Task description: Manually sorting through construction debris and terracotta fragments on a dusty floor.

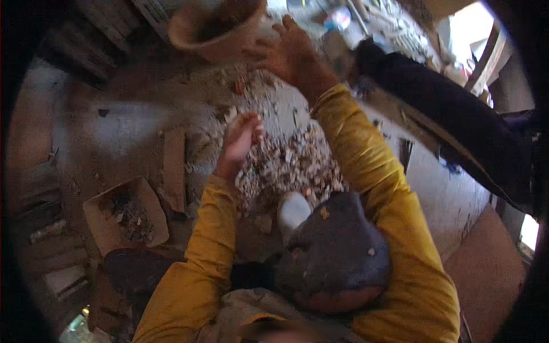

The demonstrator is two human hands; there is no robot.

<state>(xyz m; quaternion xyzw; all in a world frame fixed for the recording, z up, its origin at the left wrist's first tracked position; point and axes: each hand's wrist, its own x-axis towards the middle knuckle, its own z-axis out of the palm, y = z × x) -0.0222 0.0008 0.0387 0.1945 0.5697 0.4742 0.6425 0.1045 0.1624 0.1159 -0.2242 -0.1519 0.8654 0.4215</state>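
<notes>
We see a loose pile of chips (pixel 291 163) on the floor (pixel 126 128), small jagged pieces in pale grey, tan and brown. Our left hand (pixel 243 137) is at the pile's left edge, its fingers loosely bent; we cannot tell whether it has hold of anything. Our right hand (pixel 289 54), fingers spread and nothing visible in it, is near a round tan basin (pixel 220 52), whose dark contents are too blurred for us to name. At our left, a shallow tan tray (pixel 155 212) holds dark and greyish scraps.
</notes>
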